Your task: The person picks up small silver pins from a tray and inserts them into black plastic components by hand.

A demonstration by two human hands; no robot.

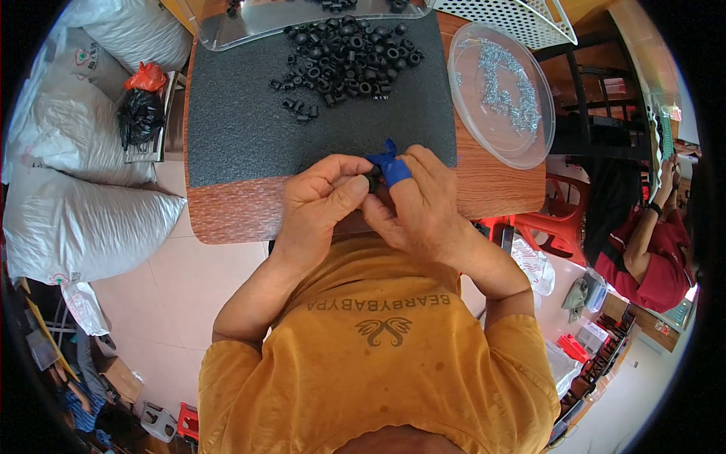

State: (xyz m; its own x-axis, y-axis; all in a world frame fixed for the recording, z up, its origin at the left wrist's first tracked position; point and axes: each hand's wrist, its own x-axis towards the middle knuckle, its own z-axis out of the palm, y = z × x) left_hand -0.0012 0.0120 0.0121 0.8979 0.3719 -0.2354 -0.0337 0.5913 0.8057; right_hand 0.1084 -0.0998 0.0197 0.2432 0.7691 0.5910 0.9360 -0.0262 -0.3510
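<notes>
Fingers [347, 195] of both hands [310, 204] [427, 200] pinch a black part [373, 183]; round clear plastic tub [470, 102] on wooden tabletop's [495, 188] right edge holds silvery bits [522, 110]; mustard shirt [408, 363] lettered.

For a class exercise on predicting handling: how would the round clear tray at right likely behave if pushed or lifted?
The round clear tray looks wide and low, so it would probably slide rather than tip. Its thin see-through wall suggests slightly flexible plastic. The small shiny pieces appear loose, so tilting might shift them.
</notes>
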